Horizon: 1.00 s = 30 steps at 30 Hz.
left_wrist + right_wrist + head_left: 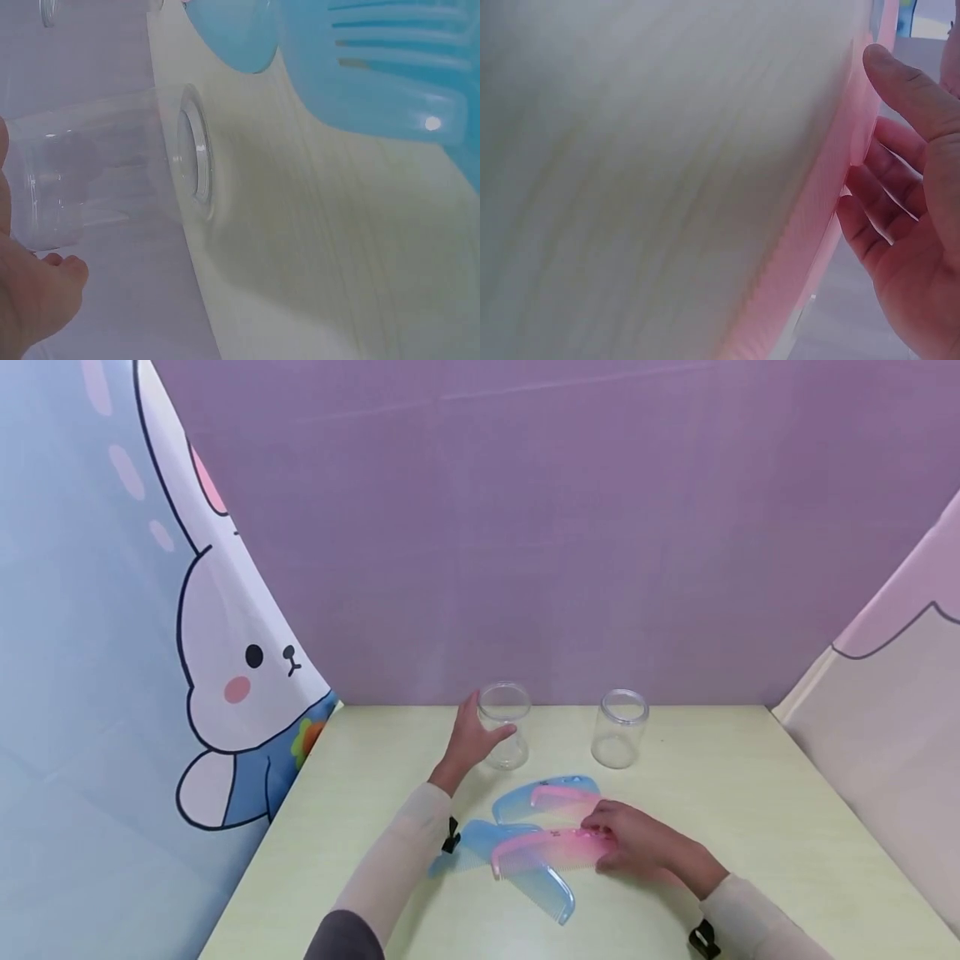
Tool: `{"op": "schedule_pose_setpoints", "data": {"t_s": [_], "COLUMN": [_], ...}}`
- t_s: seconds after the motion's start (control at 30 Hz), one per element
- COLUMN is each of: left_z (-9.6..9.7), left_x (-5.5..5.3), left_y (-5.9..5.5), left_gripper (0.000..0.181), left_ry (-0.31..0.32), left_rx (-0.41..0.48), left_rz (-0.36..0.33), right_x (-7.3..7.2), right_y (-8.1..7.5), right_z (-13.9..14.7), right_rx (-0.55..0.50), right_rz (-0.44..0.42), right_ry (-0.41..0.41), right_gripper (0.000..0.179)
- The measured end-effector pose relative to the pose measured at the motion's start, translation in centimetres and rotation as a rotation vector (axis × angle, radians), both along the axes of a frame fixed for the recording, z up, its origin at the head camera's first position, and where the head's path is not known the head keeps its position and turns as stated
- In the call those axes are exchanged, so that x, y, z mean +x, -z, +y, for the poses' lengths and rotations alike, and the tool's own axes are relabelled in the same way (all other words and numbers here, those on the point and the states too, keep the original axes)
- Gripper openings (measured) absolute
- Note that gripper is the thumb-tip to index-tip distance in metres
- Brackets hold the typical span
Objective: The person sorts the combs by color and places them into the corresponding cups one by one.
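Note:
My left hand point(471, 739) is at the left side of a clear jar point(512, 753), its thumb stretched across the front and a finger up by the rim. In the left wrist view nothing shows inside the jar. My right hand point(641, 839) grips the right end of a pink comb point(551, 843), thumb and fingertips at its edges. That comb overlaps blue combs point(543, 887) that cross each other on the table. Behind them is another blue comb point(517, 797) with a second pink comb point(562, 795) partly over it.
A second clear jar point(618, 745) stands upright to the right, near the table's back edge. A purple curtain point(562, 543) closes off the back of the pale table point(720, 777). A sheet with a rabbit drawing point(225, 668) hangs at the left.

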<state>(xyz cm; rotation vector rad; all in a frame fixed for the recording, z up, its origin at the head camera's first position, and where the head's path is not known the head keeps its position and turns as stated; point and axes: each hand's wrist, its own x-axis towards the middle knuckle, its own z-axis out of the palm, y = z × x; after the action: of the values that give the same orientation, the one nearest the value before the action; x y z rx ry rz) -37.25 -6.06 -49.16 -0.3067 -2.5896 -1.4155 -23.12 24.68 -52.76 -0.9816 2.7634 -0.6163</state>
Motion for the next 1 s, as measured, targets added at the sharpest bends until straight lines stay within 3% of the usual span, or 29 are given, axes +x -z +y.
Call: {"op": "schedule_pose_setpoints", "data": {"t_s": [0.57,1.0], "left_z": [0.5,0.8], "left_x": [-0.8,-0.8], "left_y": [0.5,0.5], "left_gripper": [0.094,0.092], "left_ry": [-0.040,-0.054], "left_rx": [0.085,0.099], "left_rz": [0.018,0.001], "right_x": [-0.1,-0.8], "right_y": [0.0,-0.3], "right_z": [-0.1,1.0], "right_rx": [-0.011,-0.035], "right_rz": [0.064,0.079], "right_ry": [0.003,0.032], "right_gripper": [0.038,0.038]}}
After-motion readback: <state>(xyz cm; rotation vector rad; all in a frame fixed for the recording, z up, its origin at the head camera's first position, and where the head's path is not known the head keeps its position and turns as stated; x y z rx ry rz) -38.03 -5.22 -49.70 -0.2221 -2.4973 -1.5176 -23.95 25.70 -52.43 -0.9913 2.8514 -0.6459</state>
